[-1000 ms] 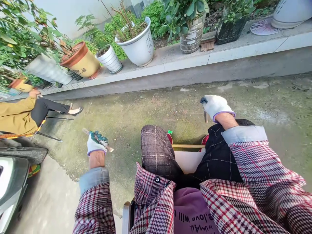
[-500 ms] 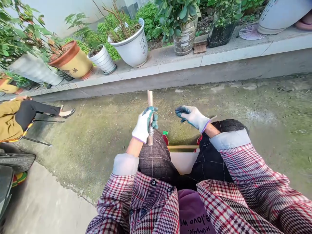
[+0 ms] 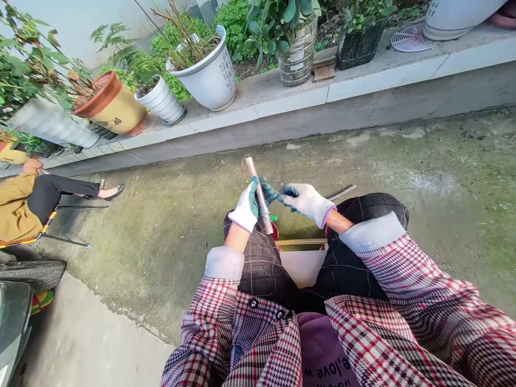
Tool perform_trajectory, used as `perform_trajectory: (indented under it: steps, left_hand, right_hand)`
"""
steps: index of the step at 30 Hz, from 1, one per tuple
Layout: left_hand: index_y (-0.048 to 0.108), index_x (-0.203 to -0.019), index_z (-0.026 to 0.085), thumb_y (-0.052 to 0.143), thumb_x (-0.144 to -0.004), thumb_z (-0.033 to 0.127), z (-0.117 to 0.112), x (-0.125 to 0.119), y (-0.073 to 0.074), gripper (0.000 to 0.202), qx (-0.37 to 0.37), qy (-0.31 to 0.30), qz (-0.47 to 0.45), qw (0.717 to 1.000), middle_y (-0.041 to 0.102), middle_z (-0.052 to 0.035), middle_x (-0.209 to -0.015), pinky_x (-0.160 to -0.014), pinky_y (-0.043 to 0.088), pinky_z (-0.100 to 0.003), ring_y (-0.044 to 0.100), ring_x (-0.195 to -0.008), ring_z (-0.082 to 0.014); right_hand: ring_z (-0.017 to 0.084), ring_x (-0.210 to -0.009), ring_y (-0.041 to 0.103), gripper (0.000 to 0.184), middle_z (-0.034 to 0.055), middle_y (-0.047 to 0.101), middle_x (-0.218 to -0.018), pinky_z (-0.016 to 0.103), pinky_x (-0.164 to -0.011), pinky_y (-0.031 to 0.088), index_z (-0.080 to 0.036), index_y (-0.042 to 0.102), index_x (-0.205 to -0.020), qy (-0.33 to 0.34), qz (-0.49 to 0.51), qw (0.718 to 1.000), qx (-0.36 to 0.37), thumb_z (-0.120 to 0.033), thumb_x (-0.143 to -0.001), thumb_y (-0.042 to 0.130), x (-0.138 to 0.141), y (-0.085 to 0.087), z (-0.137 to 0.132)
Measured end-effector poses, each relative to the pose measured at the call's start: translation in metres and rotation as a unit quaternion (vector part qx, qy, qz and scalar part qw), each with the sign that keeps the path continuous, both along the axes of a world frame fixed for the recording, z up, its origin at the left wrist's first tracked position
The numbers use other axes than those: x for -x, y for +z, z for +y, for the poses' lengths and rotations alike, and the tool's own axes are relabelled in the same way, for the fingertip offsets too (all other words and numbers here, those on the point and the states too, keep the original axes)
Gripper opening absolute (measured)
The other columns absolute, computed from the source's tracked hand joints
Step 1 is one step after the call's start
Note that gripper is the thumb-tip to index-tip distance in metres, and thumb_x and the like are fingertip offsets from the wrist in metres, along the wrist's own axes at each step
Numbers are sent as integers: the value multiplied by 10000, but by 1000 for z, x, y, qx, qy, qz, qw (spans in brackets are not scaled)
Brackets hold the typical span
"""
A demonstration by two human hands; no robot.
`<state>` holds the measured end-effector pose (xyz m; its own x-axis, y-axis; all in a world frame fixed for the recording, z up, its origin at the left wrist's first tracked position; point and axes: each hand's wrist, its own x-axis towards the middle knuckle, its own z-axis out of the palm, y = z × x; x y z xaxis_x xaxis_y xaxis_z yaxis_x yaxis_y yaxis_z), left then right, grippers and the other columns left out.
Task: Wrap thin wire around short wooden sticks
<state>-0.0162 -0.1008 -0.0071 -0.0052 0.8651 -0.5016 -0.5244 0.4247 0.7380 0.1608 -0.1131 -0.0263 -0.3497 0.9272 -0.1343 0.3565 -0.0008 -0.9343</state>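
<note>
A short wooden stick (image 3: 262,194) stands slanted above the knee, gripped by my left hand (image 3: 246,207) in a white glove with green-coated fingers. Around its lower part runs a silvery coil of thin wire (image 3: 265,214). My right hand (image 3: 304,200), gloved the same way, is closed in a pinch close to the left fingertips. A fine strand shows between the two hands, and its end is hidden in the right fingers.
Another stick (image 3: 342,192) extends beyond my right wrist. A wooden bar (image 3: 302,242) lies between my red shoes. Potted plants (image 3: 209,75) line the tiled ledge (image 3: 290,102) ahead. A seated person (image 3: 36,193) is at the left, by a dark tyre-like object (image 3: 32,273).
My right hand has moved left and closed near my left hand. The stick has tilted, its top leaning left, and my left hand has shifted slightly right.
</note>
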Motion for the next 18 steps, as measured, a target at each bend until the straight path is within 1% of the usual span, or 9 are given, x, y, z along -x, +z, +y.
perform_trajectory:
  steps: [2, 4, 7, 9, 10, 12, 15, 16, 18]
  left_hand:
    - [653, -909, 184, 651, -932, 435, 7, -4, -6, 252, -8, 48, -36, 998, 675, 3, -708, -734, 609, -288, 695, -665, -127]
    - [634, -871, 190, 619, -955, 419, 13, -6, -10, 244, -16, 86, -52, 995, 682, 4, -730, -783, 606, -285, 700, -687, -117]
    - [600, -842, 186, 575, -981, 335, 18, -7, -13, 204, -19, 128, -51, 990, 679, 3, -738, -847, 597, -290, 703, -701, -107]
    - [587, -844, 183, 558, -984, 265, 19, -6, -13, 165, -16, 142, -48, 989, 681, -2, -751, -881, 592, -298, 709, -721, -110]
    - [589, -851, 182, 550, -985, 241, 19, -6, -12, 153, -13, 145, -47, 988, 685, -7, -765, -896, 589, -303, 713, -739, -113]
    - [599, -862, 179, 533, -995, 227, 19, -7, -12, 156, -10, 148, -54, 987, 692, -15, -797, -927, 582, -311, 720, -780, -119]
    - [609, -849, 176, 504, -1018, 255, 19, -14, -13, 214, -14, 137, -82, 987, 696, -21, -820, -948, 576, -320, 724, -819, -127]
    - [611, -850, 177, 500, -1019, 256, 20, -17, -14, 217, -18, 133, -87, 987, 700, -23, -831, -949, 573, -315, 724, -833, -127]
    - [624, -879, 179, 511, -1005, 256, 20, -21, -17, 186, -24, 119, -74, 990, 715, -39, -879, -936, 569, -304, 723, -875, -134]
  right_hand:
    - [147, -606, 599, 241, 18, 711, -757, 261, -566, 484, -167, 705, -893, 49, 0, 999, 10, -396, -859, 638, 8, -9, -3]
    - [178, -706, 653, 266, 48, 750, -869, 286, -655, 525, -166, 705, -997, 44, -8, 999, 2, -385, -849, 673, 11, -16, -1]
    - [241, -883, 700, 404, 96, 759, -1036, 356, -814, 556, -170, 669, -1194, -73, -73, 994, -44, -317, -819, 706, -2, -15, 8]
    - [271, -997, 696, 434, 125, 729, -1166, 396, -910, 543, -176, 659, -1238, -158, -117, 974, -113, -271, -816, 687, -15, -7, 14]
    - [275, -1032, 690, 402, 129, 716, -1200, 402, -943, 533, -181, 668, -1223, -180, -124, 965, -146, -266, -830, 665, -19, -4, 15]
    - [263, -1009, 691, 302, 113, 729, -1151, 390, -939, 532, -191, 697, -1130, -152, -116, 967, -166, -288, -850, 641, -19, 2, 12]
    - [211, -800, 676, 233, 50, 742, -907, 334, -768, 560, -195, 685, -987, -29, -58, 995, -77, -343, -807, 696, 3, 0, 2]
    - [187, -723, 653, 241, 29, 726, -842, 309, -691, 554, -194, 665, -969, -11, -27, 999, -32, -347, -788, 712, 12, -1, -1]
    - [133, -568, 574, 235, -5, 676, -751, 259, -529, 506, -195, 624, -959, -15, 49, 997, 60, -340, -791, 700, 24, -2, -5]
